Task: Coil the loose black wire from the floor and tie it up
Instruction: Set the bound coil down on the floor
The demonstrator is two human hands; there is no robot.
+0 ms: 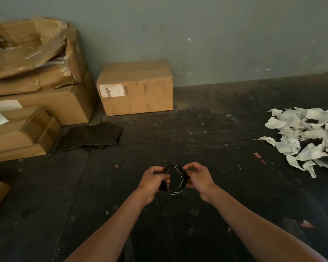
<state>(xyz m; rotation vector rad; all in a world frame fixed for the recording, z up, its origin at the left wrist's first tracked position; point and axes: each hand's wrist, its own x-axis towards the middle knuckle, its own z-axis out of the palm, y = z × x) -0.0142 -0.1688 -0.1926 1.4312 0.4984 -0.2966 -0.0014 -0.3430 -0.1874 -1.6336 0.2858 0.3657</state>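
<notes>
Box label [112, 90] text unreadable; wire [175, 179] ends hidden.

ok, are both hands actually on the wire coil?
Touching. The head view shows the left hand gripping the wire coil's left side and the right hand pinching its right side.

Dark floor [206, 129], cardboard boxes [136, 87], paper scraps [307, 137]

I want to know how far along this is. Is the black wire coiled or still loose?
Coiled: the black wire forms a round loop held above the floor between the left hand and right hand. Whether tied, cannot tell.
</notes>
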